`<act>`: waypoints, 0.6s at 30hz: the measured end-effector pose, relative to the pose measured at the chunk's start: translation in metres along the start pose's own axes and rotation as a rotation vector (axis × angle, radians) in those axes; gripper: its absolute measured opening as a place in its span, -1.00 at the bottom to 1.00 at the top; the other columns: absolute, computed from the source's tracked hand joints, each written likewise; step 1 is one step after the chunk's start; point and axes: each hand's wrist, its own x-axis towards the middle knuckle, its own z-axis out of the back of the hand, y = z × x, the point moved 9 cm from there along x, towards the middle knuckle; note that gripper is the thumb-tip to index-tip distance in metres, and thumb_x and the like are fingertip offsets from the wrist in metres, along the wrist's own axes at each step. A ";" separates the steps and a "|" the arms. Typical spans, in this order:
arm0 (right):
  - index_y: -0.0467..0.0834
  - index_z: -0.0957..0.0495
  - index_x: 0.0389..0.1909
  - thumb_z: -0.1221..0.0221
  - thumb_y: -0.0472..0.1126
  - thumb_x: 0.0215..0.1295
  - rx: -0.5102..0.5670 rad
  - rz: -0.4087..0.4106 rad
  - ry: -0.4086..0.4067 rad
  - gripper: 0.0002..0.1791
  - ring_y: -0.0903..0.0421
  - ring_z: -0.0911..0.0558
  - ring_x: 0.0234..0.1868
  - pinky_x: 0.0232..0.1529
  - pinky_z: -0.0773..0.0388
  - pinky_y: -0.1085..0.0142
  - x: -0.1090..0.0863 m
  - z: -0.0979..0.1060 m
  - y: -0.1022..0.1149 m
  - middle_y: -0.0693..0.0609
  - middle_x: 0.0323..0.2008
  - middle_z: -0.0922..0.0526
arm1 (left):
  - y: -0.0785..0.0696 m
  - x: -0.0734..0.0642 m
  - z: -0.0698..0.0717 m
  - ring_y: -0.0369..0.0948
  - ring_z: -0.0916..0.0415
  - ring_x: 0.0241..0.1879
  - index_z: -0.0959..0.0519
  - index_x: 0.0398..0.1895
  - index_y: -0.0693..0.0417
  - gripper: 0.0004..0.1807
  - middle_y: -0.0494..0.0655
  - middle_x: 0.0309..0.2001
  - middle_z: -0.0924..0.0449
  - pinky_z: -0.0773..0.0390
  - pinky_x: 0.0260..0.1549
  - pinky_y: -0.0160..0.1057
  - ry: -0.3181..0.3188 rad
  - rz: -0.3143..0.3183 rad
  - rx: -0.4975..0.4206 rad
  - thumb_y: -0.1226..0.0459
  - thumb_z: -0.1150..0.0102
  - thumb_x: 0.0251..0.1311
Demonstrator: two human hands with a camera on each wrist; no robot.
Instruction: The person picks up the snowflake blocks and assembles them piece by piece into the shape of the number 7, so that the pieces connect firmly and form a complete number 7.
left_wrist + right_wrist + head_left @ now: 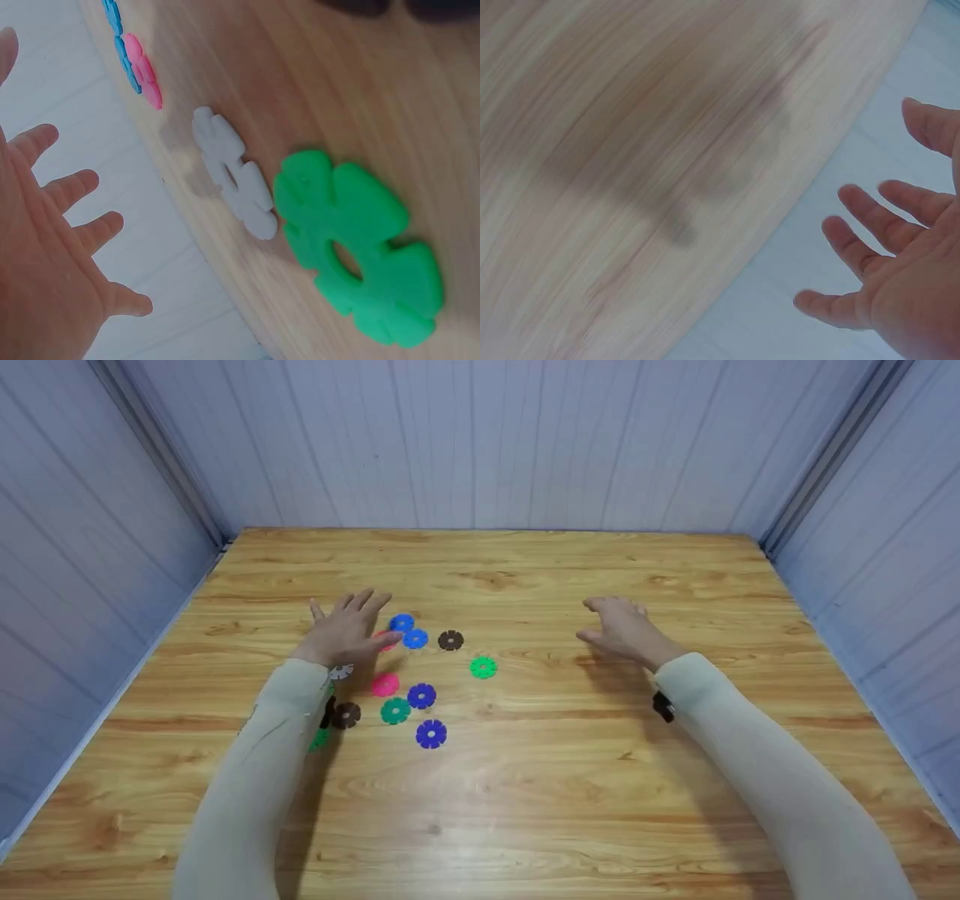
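Note:
My left hand (341, 631) is held over the left side of the scattered plastic interlocking discs, fingers spread and nothing in its grasp. Its thumb overlaps a pink disc (384, 642) in the head view, close to two light-blue discs (415, 639). Under that wrist, a grey disc (232, 174) and a green disc (358, 247) lie flat on the wood. My right hand (626, 631) hovers over bare wood on the right, its fingers extended and holding nothing; the right wrist view shows the palm (922, 307) and a shadow below.
Nearer the middle lie a brown disc (451, 640), a bright green disc (483, 667), a second pink disc (385, 685), a teal disc (395, 711) and two dark-blue discs (431, 734). Another brown disc (346, 715) sits beside the left sleeve. Panelled walls (480, 442) enclose the wooden table (525, 817).

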 end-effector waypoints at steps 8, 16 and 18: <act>-0.33 -0.39 0.32 -0.21 -0.10 0.40 0.022 0.081 0.067 -0.42 -0.21 -0.39 0.28 0.31 -0.07 -0.23 0.013 -0.019 0.050 -0.21 0.18 -0.54 | -0.002 0.000 -0.002 0.31 0.14 0.46 -0.06 0.57 -0.07 -0.08 0.20 0.53 0.06 0.57 0.07 0.59 -0.013 -0.011 -0.011 -0.36 0.13 0.29; -0.32 -0.50 0.23 -0.24 -0.15 0.38 0.061 0.158 0.109 -0.51 -0.11 -0.52 0.16 0.28 -0.20 -0.16 0.025 -0.037 0.094 -0.17 0.11 -0.60 | -0.015 -0.004 -0.006 0.31 0.12 0.45 0.02 0.59 -0.11 -0.05 0.20 0.53 0.06 0.52 0.08 0.60 -0.018 -0.041 -0.028 -0.31 0.00 0.27; -0.32 -0.51 0.22 -0.25 -0.16 0.38 0.061 0.157 0.130 -0.52 -0.10 -0.53 0.16 0.29 -0.20 -0.16 0.026 -0.043 0.100 -0.16 0.11 -0.60 | -0.019 -0.004 -0.007 0.30 0.10 0.45 0.02 0.59 -0.12 -0.05 0.19 0.53 0.05 0.53 0.08 0.59 -0.015 -0.048 -0.024 -0.28 -0.04 0.27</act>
